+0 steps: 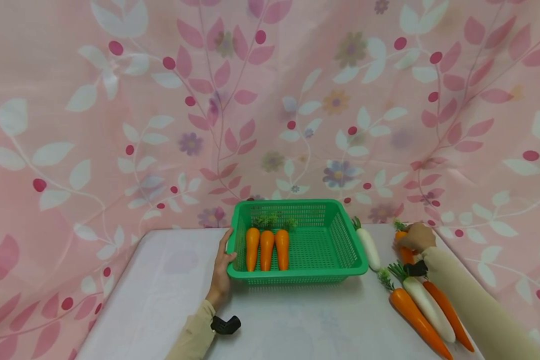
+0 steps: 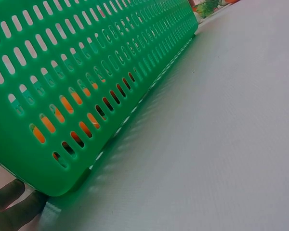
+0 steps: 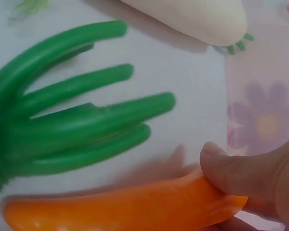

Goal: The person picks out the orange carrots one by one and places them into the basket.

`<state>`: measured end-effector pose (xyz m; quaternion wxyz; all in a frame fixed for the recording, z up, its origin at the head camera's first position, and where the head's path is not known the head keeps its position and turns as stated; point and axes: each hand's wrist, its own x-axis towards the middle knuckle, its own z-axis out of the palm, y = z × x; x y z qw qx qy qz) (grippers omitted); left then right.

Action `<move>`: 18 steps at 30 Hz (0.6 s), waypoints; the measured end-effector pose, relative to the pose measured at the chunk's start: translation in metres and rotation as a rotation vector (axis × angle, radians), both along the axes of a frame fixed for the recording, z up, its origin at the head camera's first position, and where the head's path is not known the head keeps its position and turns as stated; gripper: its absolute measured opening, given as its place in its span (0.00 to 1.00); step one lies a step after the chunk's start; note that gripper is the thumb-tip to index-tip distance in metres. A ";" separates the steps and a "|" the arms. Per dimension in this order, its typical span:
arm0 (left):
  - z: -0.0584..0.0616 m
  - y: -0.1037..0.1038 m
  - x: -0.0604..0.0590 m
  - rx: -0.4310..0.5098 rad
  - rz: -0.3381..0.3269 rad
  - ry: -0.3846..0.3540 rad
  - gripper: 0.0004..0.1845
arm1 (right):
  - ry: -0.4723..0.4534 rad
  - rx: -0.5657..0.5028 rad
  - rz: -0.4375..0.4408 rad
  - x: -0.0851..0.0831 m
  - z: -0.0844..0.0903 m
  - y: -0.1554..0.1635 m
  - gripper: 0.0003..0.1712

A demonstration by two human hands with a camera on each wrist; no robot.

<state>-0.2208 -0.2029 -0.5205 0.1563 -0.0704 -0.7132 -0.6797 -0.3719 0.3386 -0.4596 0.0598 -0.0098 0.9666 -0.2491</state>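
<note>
Carrot (image 1: 404, 252) lay at the right of the head view, on the white table (image 1: 162, 280) near its far right edge, with the right hand (image 1: 416, 237) closed over its upper end. In the right wrist view the fingers (image 3: 241, 168) curled round the orange body of that carrot (image 3: 130, 207), so the grip was narrow and held it. Green plastic stalks (image 3: 82, 125) spread across the left of that view, and the blunt end of a white radish (image 3: 197, 17) showed at the top.

A green basket (image 1: 337, 235) stood in the middle of the head view, well left of the held carrot. Three carrots (image 1: 267, 249) lay side by side in its left part, tops toward the back wall. The left hand (image 1: 220, 272) rested against the basket's near left corner, thumb up on the rim and fingers lying along the side; how tightly it held the rim could not be told. In the left wrist view the fingers (image 2: 12, 207) sat under the basket's slotted wall (image 2: 86, 62), and orange showed through the slots.

Just right of the basket lay a white radish (image 1: 369, 247). In the lower right of the head view lay two more carrots (image 1: 416, 315) with another radish (image 1: 427, 305) between them. A pink leaf-print cloth (image 1: 117, 125) hung behind the table.
</note>
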 end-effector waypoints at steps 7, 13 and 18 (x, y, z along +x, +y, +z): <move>-0.001 -0.002 0.000 0.001 0.001 0.000 0.35 | -0.093 -0.094 -0.018 -0.001 0.003 0.005 0.45; -0.001 -0.002 0.000 0.002 0.004 -0.003 0.35 | -0.147 -0.190 -0.055 -0.003 0.005 0.010 0.45; 0.000 -0.002 0.001 0.003 -0.001 0.005 0.34 | -0.182 -0.237 -0.055 -0.005 0.008 0.012 0.46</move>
